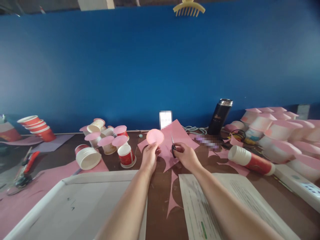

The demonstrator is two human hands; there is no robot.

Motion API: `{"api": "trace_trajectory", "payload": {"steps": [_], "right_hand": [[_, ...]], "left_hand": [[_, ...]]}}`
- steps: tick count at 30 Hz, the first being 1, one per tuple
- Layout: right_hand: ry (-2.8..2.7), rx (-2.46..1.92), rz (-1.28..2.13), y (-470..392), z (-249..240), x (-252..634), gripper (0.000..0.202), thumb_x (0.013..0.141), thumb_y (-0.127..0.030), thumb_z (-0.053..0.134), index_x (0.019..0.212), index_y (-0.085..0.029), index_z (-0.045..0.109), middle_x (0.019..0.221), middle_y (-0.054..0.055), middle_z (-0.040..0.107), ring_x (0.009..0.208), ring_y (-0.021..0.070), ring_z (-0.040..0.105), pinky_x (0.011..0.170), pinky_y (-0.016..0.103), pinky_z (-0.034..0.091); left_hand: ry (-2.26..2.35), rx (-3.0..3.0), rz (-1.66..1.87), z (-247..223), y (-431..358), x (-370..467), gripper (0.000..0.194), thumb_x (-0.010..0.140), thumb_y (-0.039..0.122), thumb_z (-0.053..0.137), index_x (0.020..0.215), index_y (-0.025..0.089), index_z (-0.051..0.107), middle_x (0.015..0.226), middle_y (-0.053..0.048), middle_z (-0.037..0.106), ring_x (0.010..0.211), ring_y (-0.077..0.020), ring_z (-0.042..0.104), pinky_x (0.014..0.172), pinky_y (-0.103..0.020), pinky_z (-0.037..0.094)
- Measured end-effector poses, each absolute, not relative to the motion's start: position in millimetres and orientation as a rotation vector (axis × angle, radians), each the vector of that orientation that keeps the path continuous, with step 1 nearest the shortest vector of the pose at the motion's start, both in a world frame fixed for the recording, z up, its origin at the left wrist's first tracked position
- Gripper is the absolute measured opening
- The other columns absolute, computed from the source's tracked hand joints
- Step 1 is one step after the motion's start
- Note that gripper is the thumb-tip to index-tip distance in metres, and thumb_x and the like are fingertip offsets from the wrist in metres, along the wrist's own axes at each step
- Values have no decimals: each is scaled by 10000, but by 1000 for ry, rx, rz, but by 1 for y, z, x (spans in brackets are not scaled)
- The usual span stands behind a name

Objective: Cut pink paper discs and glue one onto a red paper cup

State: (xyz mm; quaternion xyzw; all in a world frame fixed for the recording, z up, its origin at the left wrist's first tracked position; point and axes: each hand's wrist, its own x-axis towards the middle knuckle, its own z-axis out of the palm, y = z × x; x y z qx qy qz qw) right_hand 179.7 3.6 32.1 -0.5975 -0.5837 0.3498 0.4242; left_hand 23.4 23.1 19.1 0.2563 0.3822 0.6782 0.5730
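My left hand [150, 156] pinches the lower edge of a round pink paper disc [155, 137], which has an orange rim line. To its right, my right hand [185, 155] is closed around the dark handles of a pair of scissors [173, 146], their blades pointing up and away from me. Behind and below both hands lies a pink paper sheet [180, 131] with cut edges. A curved pink offcut [173, 203] rests on the brown table between my forearms. Left of my left hand stands a red and white paper cup [126, 156], near several cups topped with pink discs.
A white tray [60, 180] and a printed sheet [200, 206] lie under my forearms. On the right are a black thermos [220, 116], a lying stack of cups [251, 160], many pink-topped cups [275, 133] and a power strip [297, 185]. A blue panel [140, 66] rises behind.
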Motion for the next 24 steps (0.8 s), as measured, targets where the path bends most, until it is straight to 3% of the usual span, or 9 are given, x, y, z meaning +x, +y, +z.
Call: {"api": "trace_trajectory", "payload": {"steps": [5, 10, 13, 20, 24], "right_hand": [[-1039, -1078, 1432, 2, 32, 170, 508, 689, -354, 743, 1163, -243, 598, 920, 44, 682, 809, 161, 652, 563, 204, 460], [-903, -907, 1657, -9, 30, 153, 432, 647, -374, 793, 1015, -209, 639, 776, 3, 613, 705, 122, 609, 504, 177, 465], [-898, -926, 1633, -12, 28, 147, 391, 641, -398, 800, 930, -198, 629, 673, -31, 559, 614, 99, 567, 465, 168, 446], [-594, -829, 1385, 4, 23, 152, 547, 551, -304, 853, 1026, -228, 595, 776, -21, 645, 722, 116, 632, 589, 191, 497], [-586, -921, 1268, 13, 16, 160, 474, 545, -303, 833, 949, -210, 604, 631, -64, 594, 510, 62, 530, 446, 157, 397]], "left_hand": [[902, 775, 1560, 20, 27, 14, 282, 618, 324, 776, 747, 126, 622, 652, 16, 556, 589, -65, 504, 596, -207, 401], [896, 759, 1660, 20, 28, 8, 276, 663, 334, 738, 825, 162, 597, 668, 15, 580, 565, -66, 507, 568, -204, 381], [893, 666, 1683, 21, 28, 8, 280, 648, 334, 744, 796, 159, 583, 663, 3, 586, 601, -82, 537, 585, -210, 400], [897, 673, 1520, 16, 16, 29, 311, 585, 337, 795, 742, 152, 602, 699, 16, 551, 652, -78, 521, 610, -201, 421], [918, 705, 1389, 13, 11, 40, 322, 560, 330, 810, 745, 151, 618, 705, 2, 575, 654, -90, 533, 579, -199, 406]]}}
